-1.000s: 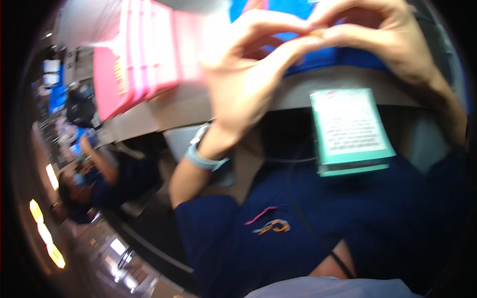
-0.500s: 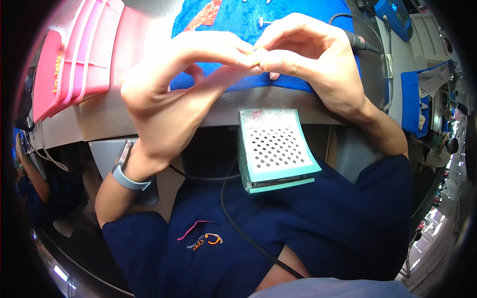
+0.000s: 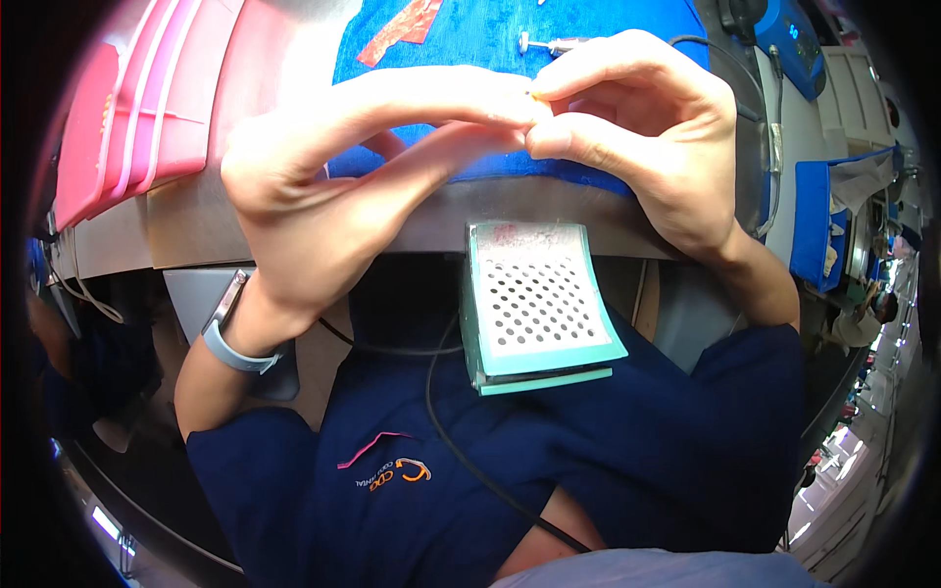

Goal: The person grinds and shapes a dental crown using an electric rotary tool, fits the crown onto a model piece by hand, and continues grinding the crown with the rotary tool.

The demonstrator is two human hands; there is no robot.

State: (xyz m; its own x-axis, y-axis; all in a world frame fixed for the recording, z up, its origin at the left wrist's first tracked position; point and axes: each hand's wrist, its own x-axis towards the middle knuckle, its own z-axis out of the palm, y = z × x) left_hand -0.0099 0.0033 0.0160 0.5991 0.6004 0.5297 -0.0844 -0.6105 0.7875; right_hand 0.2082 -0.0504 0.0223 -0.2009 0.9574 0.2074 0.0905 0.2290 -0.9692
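Both hands meet fingertip to fingertip over the blue cloth [image 3: 470, 39]. My left hand [image 3: 299, 220] is closed in a pinch, thumb and forefinger stretched toward the right. Opposite it, my right hand [image 3: 691, 167] pinches with thumb and curled forefinger, touching the left fingertips. Only a tiny dark and yellowish speck shows between them; the fingers hide the rest of whatever they hold. Just behind the right fingers, a slim rotary handpiece [image 3: 564, 46] with a small pale wheel at its tip lies on the cloth. A crinkled red sheet [image 3: 402, 29] lies farther left.
Pink trays [image 3: 88, 147] stand at the left. A perforated box with teal edges [image 3: 544, 294] juts out below the bench edge, in front of my body. At right are a blue control unit [image 3: 789, 44], cables and a blue bin [image 3: 814, 216]. Another person [image 3: 863, 323] is at far right.
My joined fingertips have shifted slightly right, and my right hand has turned a little. The yellow bit between the fingertips is now mostly covered. More of the handpiece's wheel end shows.
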